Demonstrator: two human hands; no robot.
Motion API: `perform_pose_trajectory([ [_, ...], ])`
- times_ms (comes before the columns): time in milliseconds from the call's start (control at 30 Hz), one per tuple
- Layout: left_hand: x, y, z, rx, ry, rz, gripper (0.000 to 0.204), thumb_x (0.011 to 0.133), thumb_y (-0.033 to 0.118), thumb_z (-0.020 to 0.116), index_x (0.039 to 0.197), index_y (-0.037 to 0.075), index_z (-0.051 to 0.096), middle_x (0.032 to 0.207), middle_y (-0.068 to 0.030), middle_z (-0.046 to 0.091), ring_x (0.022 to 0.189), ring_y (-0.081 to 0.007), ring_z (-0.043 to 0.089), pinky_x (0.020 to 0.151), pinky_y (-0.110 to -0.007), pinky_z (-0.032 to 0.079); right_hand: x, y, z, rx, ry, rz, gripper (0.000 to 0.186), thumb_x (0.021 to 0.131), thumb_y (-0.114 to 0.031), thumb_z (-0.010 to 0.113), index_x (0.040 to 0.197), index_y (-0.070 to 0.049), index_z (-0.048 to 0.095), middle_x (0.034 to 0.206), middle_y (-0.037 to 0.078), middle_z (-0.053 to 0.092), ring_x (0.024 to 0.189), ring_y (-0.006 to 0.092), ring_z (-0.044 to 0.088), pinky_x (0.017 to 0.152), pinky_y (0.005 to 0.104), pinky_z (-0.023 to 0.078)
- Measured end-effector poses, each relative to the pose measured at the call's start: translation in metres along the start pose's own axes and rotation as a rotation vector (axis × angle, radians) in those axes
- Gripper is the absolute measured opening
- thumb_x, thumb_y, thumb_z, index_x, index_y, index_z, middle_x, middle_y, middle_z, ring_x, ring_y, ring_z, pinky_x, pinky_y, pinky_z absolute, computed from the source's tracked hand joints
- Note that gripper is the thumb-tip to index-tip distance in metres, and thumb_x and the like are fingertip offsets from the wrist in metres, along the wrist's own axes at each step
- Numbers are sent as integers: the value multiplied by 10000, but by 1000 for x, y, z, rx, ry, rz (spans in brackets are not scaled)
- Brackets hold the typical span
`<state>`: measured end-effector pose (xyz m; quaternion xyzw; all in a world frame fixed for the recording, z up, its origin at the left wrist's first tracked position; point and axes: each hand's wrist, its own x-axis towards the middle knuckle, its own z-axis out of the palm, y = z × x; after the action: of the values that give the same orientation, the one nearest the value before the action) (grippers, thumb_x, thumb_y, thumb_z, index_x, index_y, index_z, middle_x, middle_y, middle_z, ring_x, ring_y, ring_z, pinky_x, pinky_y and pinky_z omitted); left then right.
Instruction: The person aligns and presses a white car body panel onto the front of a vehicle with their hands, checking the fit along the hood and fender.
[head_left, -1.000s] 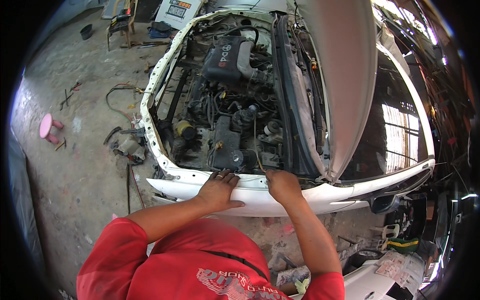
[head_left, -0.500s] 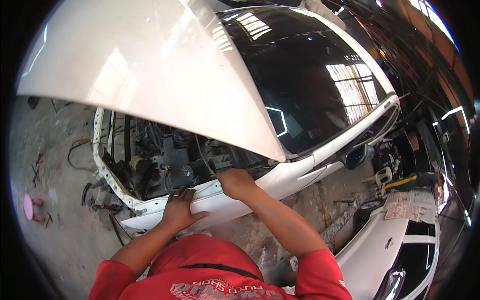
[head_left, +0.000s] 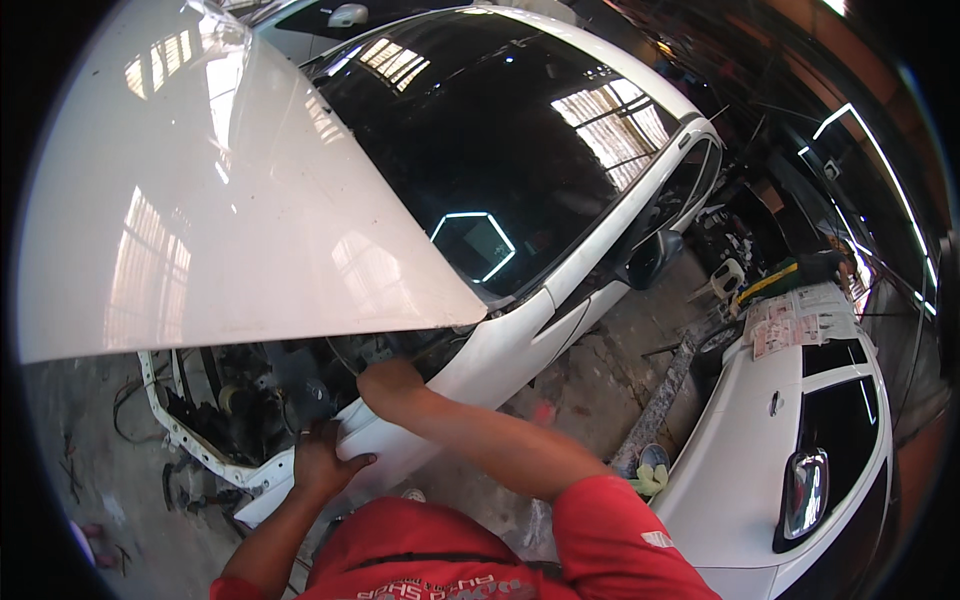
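A white car stands before me with its hood point(head_left: 250, 250) raised and its front bumper off. My left hand point(head_left: 325, 462) lies on the top edge of the white front fender point(head_left: 385, 445), thumb spread out and fingers reaching over into the engine bay point(head_left: 240, 400). Farther along the same edge, my right hand point(head_left: 392, 388) is closed in a fist. A thin rod point(head_left: 345, 355) runs down from under the hood to this fist, which appears wrapped round its lower end. The fingertips of both hands are partly hidden.
At the right stands another white car point(head_left: 735, 465) with newspaper sheets point(head_left: 800, 320) on it. The near car's side mirror point(head_left: 655, 258) juts out. A pale plastic chair point(head_left: 722, 280) is beyond. Hoses point(head_left: 125, 410) and loose parts lie on the concrete floor at left.
My view has swung to the right, so the car and hands appear farther left and lower. Both hands keep their places at the fender, the right one still closed.
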<state>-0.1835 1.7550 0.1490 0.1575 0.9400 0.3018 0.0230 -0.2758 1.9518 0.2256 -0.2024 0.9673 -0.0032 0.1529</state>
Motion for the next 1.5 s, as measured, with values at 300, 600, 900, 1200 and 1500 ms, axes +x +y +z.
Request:
perform_pose_trajectory([
  [300,5,2,-4,-92,40,26,787,606,471,976,1163,-7,691,1142,-209,704,1117,-414,651,964,-497,531,23,-3,25,-25,-98,143,286,918,-114,582,1048,-53,830,1111,172,785,1038,365,758,873,479,607],
  [600,5,-3,2,-123,18,-7,805,581,467,993,1155,-14,697,1127,-226,701,1034,-431,678,915,-509,546,29,-17,24,-56,-149,242,276,960,-199,632,1140,-129,829,1206,97,783,1112,296,751,858,433,599],
  [900,4,-13,10,-86,63,83,807,577,450,997,1126,-42,668,1057,-259,696,1009,-465,672,873,-535,546,24,-17,24,-85,-100,195,261,923,-183,654,1096,-134,843,1146,85,794,1082,311,747,836,455,598],
  [1200,5,-13,10,-89,80,115,790,568,421,1004,1111,-46,672,1047,-271,692,1014,-485,661,875,-540,540,31,-20,22,-34,-124,306,255,902,-190,690,1097,-131,843,1177,94,785,1111,297,733,839,452,587],
  [1500,7,-11,9,-72,21,80,779,576,392,996,1127,-47,665,1084,-278,685,1060,-489,637,916,-554,513,54,-19,35,96,-188,393,273,877,-234,748,1116,-137,837,1200,91,781,1116,285,739,855,485,589],
])
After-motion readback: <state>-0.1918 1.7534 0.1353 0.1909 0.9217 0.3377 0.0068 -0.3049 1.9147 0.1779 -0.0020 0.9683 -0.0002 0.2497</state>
